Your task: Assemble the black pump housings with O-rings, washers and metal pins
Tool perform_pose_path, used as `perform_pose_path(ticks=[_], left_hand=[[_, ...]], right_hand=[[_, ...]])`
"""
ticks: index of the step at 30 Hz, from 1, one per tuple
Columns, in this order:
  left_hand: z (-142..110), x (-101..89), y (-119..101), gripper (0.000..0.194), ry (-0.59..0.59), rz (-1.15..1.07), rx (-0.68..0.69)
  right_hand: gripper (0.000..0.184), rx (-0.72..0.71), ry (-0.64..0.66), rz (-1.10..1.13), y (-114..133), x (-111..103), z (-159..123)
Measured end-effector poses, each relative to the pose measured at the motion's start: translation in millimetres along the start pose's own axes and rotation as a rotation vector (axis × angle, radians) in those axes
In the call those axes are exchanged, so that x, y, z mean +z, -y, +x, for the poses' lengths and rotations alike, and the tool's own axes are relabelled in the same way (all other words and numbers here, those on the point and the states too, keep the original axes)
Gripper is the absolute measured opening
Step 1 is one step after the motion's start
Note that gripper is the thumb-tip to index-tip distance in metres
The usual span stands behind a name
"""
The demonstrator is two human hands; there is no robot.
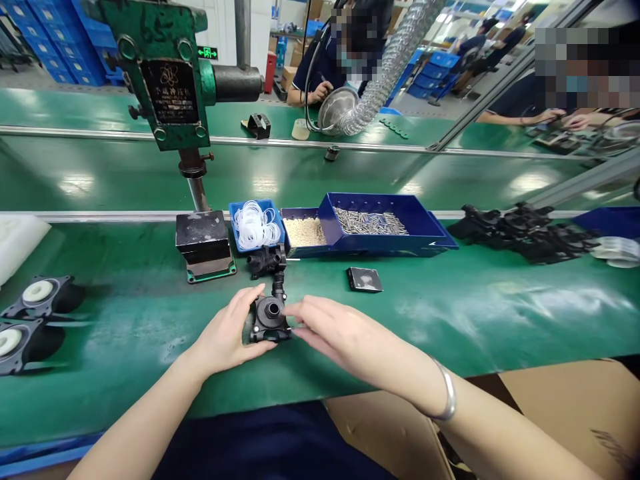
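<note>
A black plastic housing (270, 313) with a round raised port and a pipe toward the back lies on the green bench in front of me. My left hand (227, 333) grips its left side, thumb at the near edge and fingers along the far left. At its right side is my right hand (330, 330), with fingers curled and fingertips close together beside the housing. Whatever those fingertips hold is too small to make out. Just behind, a black pipe fitting (267, 261) adjoins the housing's pipe.
Behind stand a press (173, 73) over a black block (203, 237), a tray of white rings (255, 225), a bin of small beige pieces (305, 231) and a blue bin of metal pins (370, 221). Black parts (525, 233) lie right, round-centred parts (40, 297) left. Co-workers sit opposite.
</note>
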State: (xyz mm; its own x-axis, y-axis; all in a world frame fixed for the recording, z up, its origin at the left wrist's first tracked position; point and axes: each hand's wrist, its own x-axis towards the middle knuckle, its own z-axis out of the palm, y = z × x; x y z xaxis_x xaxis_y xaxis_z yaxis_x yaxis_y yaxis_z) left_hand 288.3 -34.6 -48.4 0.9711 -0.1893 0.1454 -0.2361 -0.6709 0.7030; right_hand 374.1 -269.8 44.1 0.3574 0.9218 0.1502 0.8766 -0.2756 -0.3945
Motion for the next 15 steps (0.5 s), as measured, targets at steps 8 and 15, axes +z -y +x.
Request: perform_pose_path(ticks=[8,15], left_hand=[[0.2,0.8,3.2,0.096,-0.030,0.002,-0.032],[0.3,18.5,-8.6,0.106,-0.134,0.069,-0.051]], right_hand=[[0.033,-0.076,-0.176,-0.091,-1.1,47.0,-30.0],[0.057,0.154,-0.409,0.108,4.8,72.2,-42.3]])
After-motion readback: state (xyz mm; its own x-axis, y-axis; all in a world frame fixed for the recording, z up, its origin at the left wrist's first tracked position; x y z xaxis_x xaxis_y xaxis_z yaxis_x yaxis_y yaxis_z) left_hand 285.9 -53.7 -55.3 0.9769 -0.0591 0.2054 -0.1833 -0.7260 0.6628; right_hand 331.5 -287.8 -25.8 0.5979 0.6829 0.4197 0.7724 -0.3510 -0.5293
